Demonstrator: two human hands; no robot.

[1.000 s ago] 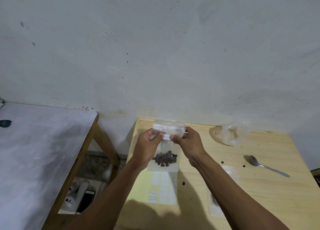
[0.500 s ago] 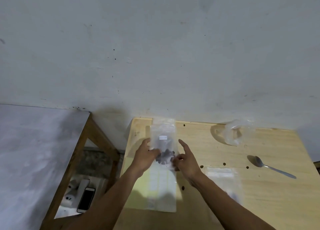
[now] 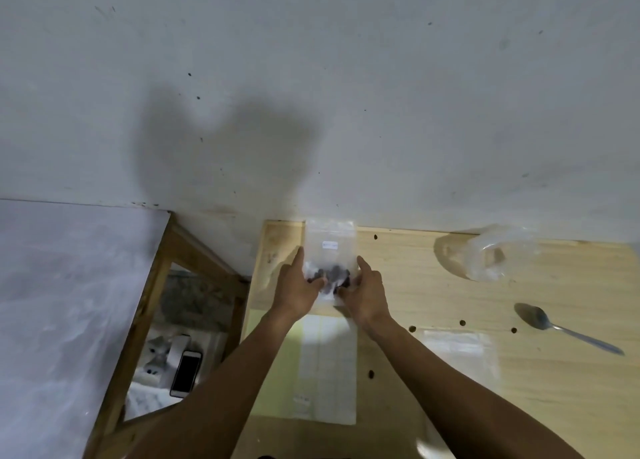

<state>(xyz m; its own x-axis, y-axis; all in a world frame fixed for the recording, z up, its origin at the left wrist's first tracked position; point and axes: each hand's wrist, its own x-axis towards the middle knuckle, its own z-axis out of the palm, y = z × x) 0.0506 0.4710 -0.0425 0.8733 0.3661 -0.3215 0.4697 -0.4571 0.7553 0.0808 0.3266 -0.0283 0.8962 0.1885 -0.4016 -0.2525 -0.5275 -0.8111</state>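
A small clear plastic bag [image 3: 330, 247] with a white label and a clump of dark beans at its lower end lies on the wooden table [image 3: 433, 285], near its far left edge by the wall. My left hand [image 3: 298, 285] is at the bag's left side and my right hand [image 3: 365, 289] at its right side. On both hands the fingers point straight forward along the bag's edges. Both thumbs rest on the bag's lower part, over the beans.
A crumpled clear bag [image 3: 498, 257] sits at the back right, a metal spoon [image 3: 568, 330] at the right. A flat empty bag [image 3: 457, 351], a label sheet [image 3: 327, 365] and loose beans [image 3: 371, 374] lie nearer me. A phone [image 3: 186, 372] lies below, beside a grey-topped table [image 3: 69, 302].
The bag was held up by its top edge with both hands. It came down and forward and now lies on the table, with my hands at its lower end.
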